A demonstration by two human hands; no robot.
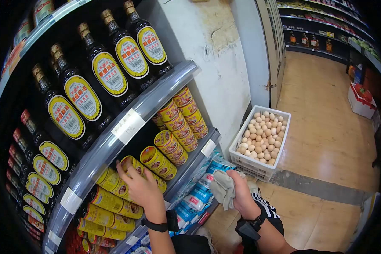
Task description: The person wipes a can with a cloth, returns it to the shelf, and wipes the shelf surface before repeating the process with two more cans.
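Now I've the left hand spread over stacked yellow cans.
Right hand pinches a bunched cloth beyond the shelf's front edge, probably keeping it off the stacks.

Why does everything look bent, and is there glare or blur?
Head view: a wide lens apparently bows the plastic shelf edge, with black corners; head view: pale glare streaks that edge; head view: the left hand and grey cloth look fairly sharp, the far shelves softer.

Yellow-and-red cans, plain grey cloth
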